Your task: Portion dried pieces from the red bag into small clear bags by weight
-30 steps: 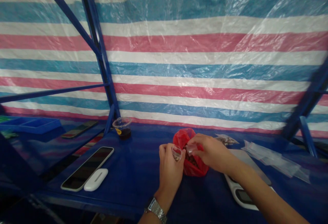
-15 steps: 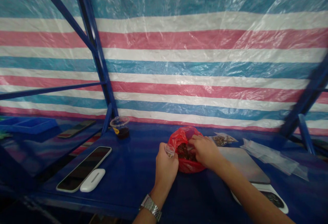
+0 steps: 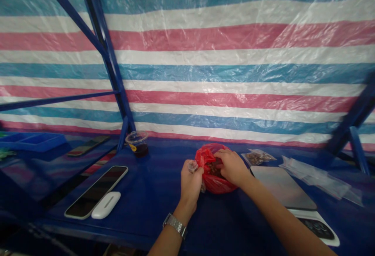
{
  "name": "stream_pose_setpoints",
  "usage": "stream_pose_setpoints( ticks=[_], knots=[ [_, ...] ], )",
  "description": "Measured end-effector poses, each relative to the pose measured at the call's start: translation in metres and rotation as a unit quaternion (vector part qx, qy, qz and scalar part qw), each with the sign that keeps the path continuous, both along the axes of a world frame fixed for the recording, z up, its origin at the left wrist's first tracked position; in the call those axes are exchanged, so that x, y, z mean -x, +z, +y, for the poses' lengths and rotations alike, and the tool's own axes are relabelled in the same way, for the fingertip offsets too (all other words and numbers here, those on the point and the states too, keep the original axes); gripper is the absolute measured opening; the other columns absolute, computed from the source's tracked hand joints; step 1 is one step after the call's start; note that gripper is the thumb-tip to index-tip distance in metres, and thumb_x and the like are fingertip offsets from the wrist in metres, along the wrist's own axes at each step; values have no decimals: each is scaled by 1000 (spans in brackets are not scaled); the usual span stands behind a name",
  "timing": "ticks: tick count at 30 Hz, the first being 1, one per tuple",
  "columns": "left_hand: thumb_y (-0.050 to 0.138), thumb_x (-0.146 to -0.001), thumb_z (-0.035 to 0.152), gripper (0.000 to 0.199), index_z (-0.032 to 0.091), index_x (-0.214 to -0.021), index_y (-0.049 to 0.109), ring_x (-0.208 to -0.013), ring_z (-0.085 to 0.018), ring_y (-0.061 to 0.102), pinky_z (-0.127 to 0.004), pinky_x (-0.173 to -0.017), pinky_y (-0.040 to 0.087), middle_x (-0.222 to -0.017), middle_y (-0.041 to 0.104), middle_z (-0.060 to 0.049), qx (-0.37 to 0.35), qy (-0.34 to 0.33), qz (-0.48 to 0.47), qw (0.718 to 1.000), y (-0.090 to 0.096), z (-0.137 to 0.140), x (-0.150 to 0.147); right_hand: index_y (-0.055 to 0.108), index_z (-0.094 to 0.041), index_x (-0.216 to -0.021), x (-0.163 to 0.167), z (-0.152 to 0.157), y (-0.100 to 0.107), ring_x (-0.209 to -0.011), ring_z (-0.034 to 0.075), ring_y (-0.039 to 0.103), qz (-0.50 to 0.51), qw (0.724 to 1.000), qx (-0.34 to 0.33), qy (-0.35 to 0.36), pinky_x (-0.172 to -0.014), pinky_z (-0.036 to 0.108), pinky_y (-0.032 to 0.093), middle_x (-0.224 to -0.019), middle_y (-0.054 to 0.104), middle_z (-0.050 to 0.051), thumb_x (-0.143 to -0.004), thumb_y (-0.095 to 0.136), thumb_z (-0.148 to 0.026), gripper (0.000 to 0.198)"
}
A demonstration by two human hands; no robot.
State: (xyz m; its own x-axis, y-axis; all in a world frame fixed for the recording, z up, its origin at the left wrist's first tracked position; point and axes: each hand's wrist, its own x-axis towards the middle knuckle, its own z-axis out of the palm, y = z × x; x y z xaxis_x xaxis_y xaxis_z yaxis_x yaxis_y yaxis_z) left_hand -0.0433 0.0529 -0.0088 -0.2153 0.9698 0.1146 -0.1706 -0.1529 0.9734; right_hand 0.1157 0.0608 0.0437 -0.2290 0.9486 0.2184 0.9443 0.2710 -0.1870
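Observation:
A red plastic bag [image 3: 219, 185] stands open on the blue table, with small brown pieces [image 3: 215, 169] inside. My left hand [image 3: 190, 183] is closed on a small clear plastic bag [image 3: 192, 166], whose bunched top shows above the fist. Its thumb and finger also touch the left rim of the red bag. From the right, my right hand [image 3: 233, 169] reaches into the red bag. Its fingers are bent and close together over the brown pieces; the fingertips are hidden, so what they hold does not show.
Right of the red bag lie a flat digital scale [image 3: 283, 185], a filled clear bag [image 3: 258, 156] and several flat clear bags [image 3: 320, 176]. On the left are a phone [image 3: 96, 191], a white case [image 3: 106, 205] and a cup of dark liquid [image 3: 140, 146].
My left hand has moved slightly right, onto the red bag's rim, which is now folded inward. My right hand stays in the bag, a little further right. The view has shifted slightly.

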Motion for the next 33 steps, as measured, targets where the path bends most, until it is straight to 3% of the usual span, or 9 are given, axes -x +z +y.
stream_pose_setpoints(
  ticks=[4, 14, 20, 24, 30, 33],
  knots=[
    [61, -64, 22, 14, 21, -76, 55, -61, -11, 50, -21, -56, 42, -70, 53, 5, 14, -7, -33, 999, -2, 0, 3, 78, -20, -116, -2, 0, -1, -128, 29, 63, 25, 1000, 12, 13, -109, 43, 45, -127, 76, 10, -80, 66, -4, 40],
    [63, -63, 25, 17, 21, -77, 53, -59, -11, 50, -21, -55, 43, -70, 52, 5, 7, -13, -42, 999, -3, -3, 7, 80, -24, -111, -5, -4, -1, -114, 27, 73, 95, 993, 49, 55, -104, 40, 50, -117, 82, 5, -79, 69, -5, 39],
    [62, -67, 22, 13, 22, -75, 53, -63, -13, 52, -23, -60, 44, -69, 53, 5, -51, -30, 47, 997, -1, -3, 8, 80, -22, -108, -8, -6, -4, -110, 25, 75, 166, 981, 64, 74, -102, 38, 53, -115, 82, 5, -77, 66, -4, 38],
    [70, -74, 26, 13, 22, -76, 57, -74, -18, 55, -29, -73, 47, -77, 56, 1, -108, -23, 134, 985, -2, -5, 14, 78, -20, -108, -13, -6, -1, -100, 21, 77, 219, 966, 92, 105, -94, 34, 58, -108, 83, 4, -82, 62, -8, 33],
    [74, -80, 27, 9, 24, -83, 66, -100, -29, 54, -45, -94, 47, -99, 56, -6, -131, 26, 237, 962, -2, -11, 24, 76, -17, -110, -26, -12, 18, -106, 24, 75, 365, 907, 132, 163, -100, 40, 58, -114, 80, 8, -87, 64, -19, 27],
    [73, -79, 21, 9, 25, -86, 67, -105, -31, 52, -48, -99, 48, -105, 54, -7, -135, 29, 266, 954, -1, -15, 20, 76, -19, -113, -20, -21, 31, -107, 23, 74, 353, 912, 116, 174, -102, 41, 56, -114, 79, 7, -90, 64, -21, 26]
  ],
)
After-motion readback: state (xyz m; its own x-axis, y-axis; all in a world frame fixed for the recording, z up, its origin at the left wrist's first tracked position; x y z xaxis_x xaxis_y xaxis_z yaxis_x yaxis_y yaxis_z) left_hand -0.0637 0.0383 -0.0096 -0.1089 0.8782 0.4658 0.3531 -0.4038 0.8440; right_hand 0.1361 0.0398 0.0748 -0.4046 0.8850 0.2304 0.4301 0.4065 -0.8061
